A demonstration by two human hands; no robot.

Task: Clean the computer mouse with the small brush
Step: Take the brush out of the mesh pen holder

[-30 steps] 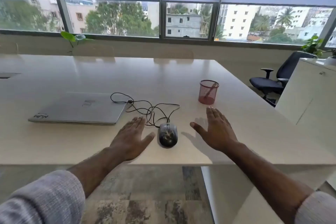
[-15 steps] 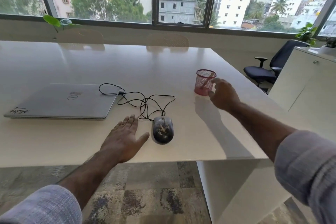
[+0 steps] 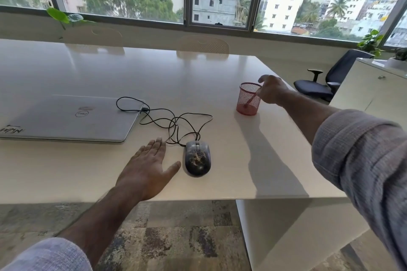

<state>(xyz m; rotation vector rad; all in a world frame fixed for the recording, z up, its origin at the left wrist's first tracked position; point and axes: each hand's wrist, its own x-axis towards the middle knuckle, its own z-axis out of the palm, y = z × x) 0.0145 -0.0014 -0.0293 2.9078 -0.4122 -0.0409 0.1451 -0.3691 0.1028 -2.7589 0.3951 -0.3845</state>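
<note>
The big white table (image 3: 110,171) holds a shut laptop (image 3: 70,119) at 9 o'clock. The left hand (image 3: 145,171) lies flat, fingers spread, holding nothing, just beside the dusty mouse (image 3: 197,158). At 2 o'clock the right hand (image 3: 272,92) reaches the red mesh cup (image 3: 248,99) and pinches the small brush (image 3: 251,100) leaning inside it.

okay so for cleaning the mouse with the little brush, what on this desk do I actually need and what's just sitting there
Needed:
computer mouse
small brush, leaning inside the red mesh cup
right hand at the cup's rim
left hand flat beside the mouse

Just there:
closed laptop
office chair
plants
</note>
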